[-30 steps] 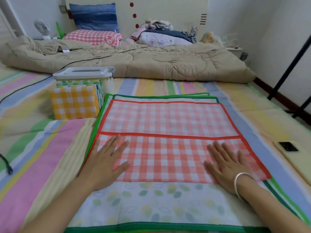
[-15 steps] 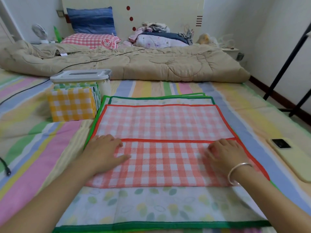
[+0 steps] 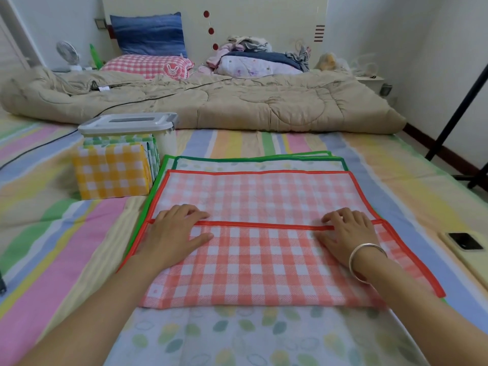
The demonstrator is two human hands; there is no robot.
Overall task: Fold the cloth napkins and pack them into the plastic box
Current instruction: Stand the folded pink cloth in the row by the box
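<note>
A red-and-white checked napkin [image 3: 264, 260] with a red hem lies in front of me, its near part folded over onto itself. It rests on a pile of green-edged leaf-print napkins [image 3: 237, 336]. My left hand [image 3: 174, 233] and my right hand [image 3: 346, 233] sit at the two ends of the folded hem, fingers curled over it and thumbs on the flap, pinching it. A white plastic box [image 3: 169, 143] with a grey lid stands at the back left. A stack of folded napkins [image 3: 111, 170], yellow checked in front, leans against it.
Everything lies on a striped pastel bedsheet [image 3: 66, 247]. A beige quilt [image 3: 237, 107] is bunched across the back, with pillows and clothes behind it. A phone [image 3: 464, 241] lies at the right. A black stand [image 3: 459, 101] rises at the far right.
Both hands slid forward from lying flat on the folded flap to its red hem, and their fingers curled over it. The napkin itself has stayed in place.
</note>
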